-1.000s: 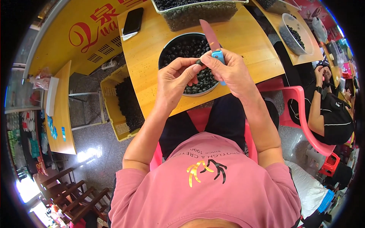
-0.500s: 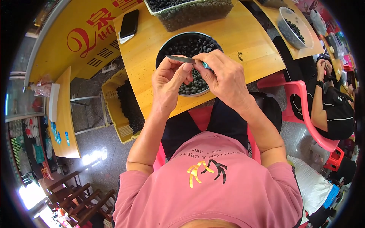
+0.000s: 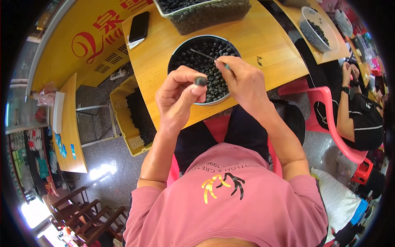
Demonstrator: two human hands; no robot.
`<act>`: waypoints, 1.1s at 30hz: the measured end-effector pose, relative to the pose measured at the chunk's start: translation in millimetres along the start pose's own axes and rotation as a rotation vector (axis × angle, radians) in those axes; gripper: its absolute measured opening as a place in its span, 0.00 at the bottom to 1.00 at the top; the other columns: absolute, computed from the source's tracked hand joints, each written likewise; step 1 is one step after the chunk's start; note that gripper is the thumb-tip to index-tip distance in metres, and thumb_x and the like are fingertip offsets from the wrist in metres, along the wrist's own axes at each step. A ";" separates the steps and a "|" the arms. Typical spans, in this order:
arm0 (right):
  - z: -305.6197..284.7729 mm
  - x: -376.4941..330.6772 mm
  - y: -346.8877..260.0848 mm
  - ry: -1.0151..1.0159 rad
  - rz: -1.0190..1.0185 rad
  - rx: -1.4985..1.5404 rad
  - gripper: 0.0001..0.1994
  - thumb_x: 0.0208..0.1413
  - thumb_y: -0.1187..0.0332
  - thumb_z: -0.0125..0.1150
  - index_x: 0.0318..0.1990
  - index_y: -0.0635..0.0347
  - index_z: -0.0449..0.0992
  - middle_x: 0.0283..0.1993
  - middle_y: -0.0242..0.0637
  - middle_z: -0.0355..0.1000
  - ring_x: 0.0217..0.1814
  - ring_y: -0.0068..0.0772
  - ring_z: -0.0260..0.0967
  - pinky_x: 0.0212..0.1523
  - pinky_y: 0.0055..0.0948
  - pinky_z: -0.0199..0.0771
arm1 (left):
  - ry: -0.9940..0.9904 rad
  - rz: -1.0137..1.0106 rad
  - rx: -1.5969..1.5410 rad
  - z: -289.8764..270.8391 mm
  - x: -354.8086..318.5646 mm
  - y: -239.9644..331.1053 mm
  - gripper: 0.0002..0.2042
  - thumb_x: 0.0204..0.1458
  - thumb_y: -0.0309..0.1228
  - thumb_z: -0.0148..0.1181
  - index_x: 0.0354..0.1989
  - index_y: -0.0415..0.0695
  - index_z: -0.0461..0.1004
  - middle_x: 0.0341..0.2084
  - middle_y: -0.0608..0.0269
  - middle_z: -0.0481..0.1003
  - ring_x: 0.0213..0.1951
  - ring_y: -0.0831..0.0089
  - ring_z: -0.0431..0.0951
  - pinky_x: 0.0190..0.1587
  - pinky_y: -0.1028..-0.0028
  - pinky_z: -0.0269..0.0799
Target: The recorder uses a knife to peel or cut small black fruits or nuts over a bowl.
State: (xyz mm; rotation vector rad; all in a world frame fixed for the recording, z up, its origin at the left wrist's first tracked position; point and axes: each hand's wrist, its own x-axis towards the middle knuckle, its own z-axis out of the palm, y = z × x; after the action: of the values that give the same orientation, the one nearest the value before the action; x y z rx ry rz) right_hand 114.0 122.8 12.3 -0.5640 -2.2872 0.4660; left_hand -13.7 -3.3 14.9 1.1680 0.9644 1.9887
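Between the thumb and fingers of my left hand (image 3: 179, 90) is a small, dark, rounded part (image 3: 200, 81), rubber-like, its end facing up. My right hand (image 3: 247, 80) grips a small knife (image 3: 201, 54) by its teal handle. The thin blade points away to the left, over the bowl and apart from the held part. Below both hands sits a round bowl (image 3: 205, 36) with many small black ring-like parts (image 3: 193, 59) in it, several showing holes. My hands cover part of the bowl's near side.
On the wooden table (image 3: 275, 49) are a clear plastic box (image 3: 205, 19) of black parts and a phone (image 3: 139, 26). A yellow crate (image 3: 122, 96) stands left. At the right are a pink chair (image 3: 337, 123), another person's hands (image 3: 349, 74) and a clear tub (image 3: 312, 37).
My hands have come apart. The knife has moved off the part and swung outward over the bowl. My left hand has moved slightly nearer and turned, showing the part's end.
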 end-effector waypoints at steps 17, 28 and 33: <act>-17.8 11.2 -32.8 -0.302 0.500 1.186 0.13 0.63 0.63 0.57 0.44 0.65 0.75 0.34 0.26 0.72 0.35 0.13 0.66 0.41 0.16 0.68 | 0.089 -0.132 0.022 -13.4 -5.8 -4.5 0.07 0.55 0.21 0.59 0.42 0.36 0.74 0.34 0.64 0.73 0.30 0.81 0.74 0.32 0.82 0.70; -22.0 5.1 7.8 -0.202 0.513 0.795 0.14 0.62 0.60 0.57 0.43 0.61 0.78 0.27 0.24 0.69 0.30 0.11 0.61 0.32 0.15 0.59 | 0.459 0.043 1.286 -112.5 -24.5 36.0 0.11 0.52 0.20 0.61 0.44 0.39 0.74 0.32 0.64 0.73 0.32 0.77 0.72 0.34 0.78 0.69; -14.6 2.0 8.9 -0.204 0.459 0.769 0.13 0.62 0.61 0.57 0.43 0.64 0.77 0.28 0.26 0.70 0.31 0.13 0.65 0.36 0.16 0.63 | -0.015 -0.010 1.064 -58.2 3.9 35.3 0.08 0.50 0.21 0.62 0.39 0.40 0.76 0.29 0.61 0.73 0.31 0.72 0.74 0.32 0.76 0.69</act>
State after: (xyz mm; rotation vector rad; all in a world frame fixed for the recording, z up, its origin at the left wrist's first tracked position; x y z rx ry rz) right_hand 125.6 133.7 19.0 -0.6469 -1.9209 1.5933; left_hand -73.0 -34.9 26.3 1.6583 2.1227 1.3985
